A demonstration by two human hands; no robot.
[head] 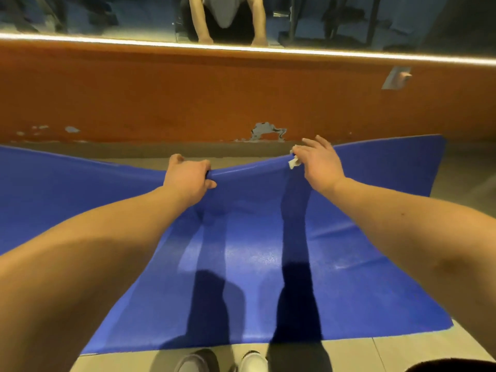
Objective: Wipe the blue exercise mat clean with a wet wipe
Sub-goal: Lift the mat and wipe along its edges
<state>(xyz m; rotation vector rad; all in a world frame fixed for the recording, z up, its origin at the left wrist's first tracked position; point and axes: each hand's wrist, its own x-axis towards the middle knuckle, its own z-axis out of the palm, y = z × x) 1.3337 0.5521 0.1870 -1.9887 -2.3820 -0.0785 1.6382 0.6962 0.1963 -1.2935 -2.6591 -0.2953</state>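
Your left hand (pixel 188 175) clamps the raised far edge of the mat (pixel 255 251), which lies on the floor (pixel 402 353); keep it taut. Your right hand (pixel 319 165) pinches the wipe (pixel 294 161) onto that edge; draw it along with steady pressure.

a gym: wall mirror (pixel 349 20), exercise mat (pixel 241 251), tiled floor (pixel 402 350).

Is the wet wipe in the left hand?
No, the right hand holds the wet wipe; the left hand grips the mat.

Behind our glossy blue exercise mat (pixel 255 251), the orange-painted wall (pixel 188 98) blocks reach; only a narrow grey floor strip (pixel 134 160) lies between.
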